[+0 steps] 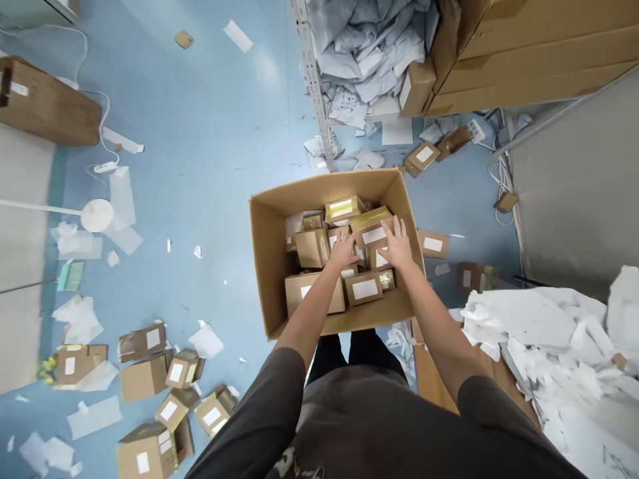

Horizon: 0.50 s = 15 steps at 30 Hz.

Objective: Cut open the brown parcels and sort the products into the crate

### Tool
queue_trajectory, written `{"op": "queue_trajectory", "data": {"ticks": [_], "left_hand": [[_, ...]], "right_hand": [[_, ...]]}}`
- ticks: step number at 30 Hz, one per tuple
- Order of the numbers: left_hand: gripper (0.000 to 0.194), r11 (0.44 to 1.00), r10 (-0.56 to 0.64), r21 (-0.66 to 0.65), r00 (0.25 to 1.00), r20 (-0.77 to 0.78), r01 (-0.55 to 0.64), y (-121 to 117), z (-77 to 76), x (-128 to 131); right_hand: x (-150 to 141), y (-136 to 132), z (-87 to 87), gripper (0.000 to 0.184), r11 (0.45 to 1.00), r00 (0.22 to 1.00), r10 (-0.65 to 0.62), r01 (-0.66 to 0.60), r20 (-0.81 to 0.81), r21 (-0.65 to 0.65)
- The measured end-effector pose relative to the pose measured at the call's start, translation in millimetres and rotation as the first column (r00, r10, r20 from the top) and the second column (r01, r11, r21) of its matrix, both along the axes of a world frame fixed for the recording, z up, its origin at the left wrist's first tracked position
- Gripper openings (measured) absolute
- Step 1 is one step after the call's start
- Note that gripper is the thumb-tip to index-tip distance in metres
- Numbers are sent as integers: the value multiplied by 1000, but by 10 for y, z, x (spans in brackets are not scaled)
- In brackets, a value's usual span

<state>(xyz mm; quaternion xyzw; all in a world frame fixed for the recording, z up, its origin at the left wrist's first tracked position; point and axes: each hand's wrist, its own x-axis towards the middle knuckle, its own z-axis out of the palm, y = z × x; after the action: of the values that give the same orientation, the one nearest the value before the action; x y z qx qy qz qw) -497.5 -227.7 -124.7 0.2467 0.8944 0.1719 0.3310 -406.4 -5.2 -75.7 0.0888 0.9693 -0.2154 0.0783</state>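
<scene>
From the head view, the only 1 I have, I look down into a big box just in front of the person's legs, packed with small boxes at differing heights. Inside it, toward its far right corner, lies a taped box with a white label. The 2 hands are at it: the left hand is loosely open at its near left corner, and the right hand is spread at its right end. I see no clear grip by either, and I can't tell whether they bear any weight.

My worry is an uneven hold: if the left hand has only that corner, the taped box could twist and drop. It seems to rest on neighbours, so pulling it might let a labelled box nearer the big box's near wall shift. The right hand is close to the big box's right wall, so a sideways move could scrape knuckles or snag the cardboard. Left of the big box, paper scraps and a loose carton on the floor could trip a careless step.
</scene>
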Motion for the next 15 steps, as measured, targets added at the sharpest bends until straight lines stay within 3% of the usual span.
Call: {"op": "queue_trajectory", "data": {"ticks": [4, 8, 12, 15], "left_hand": [[118, 999, -14, -43, 999, 33, 15, 316, -616, -476], [123, 997, -41, -60, 998, 44, 44, 490, -1103, -840], [130, 997, -55, -47, 998, 38, 57, 671, -1428, -973], [128, 996, -58, -63, 997, 46, 61, 812, -1523, -893]], "right_hand": [[-352, 239, -507, 114, 999, 999, 41, -41, 30, 15], [-634, 399, -955, 114, 996, 995, 86, -86, 48, 11], [-884, 524, -1346, 117, 992, 985, 122, -123, 125, 3], [-1007, 611, -1572, 124, 986, 974, 163, -164, 155, -11]]}}
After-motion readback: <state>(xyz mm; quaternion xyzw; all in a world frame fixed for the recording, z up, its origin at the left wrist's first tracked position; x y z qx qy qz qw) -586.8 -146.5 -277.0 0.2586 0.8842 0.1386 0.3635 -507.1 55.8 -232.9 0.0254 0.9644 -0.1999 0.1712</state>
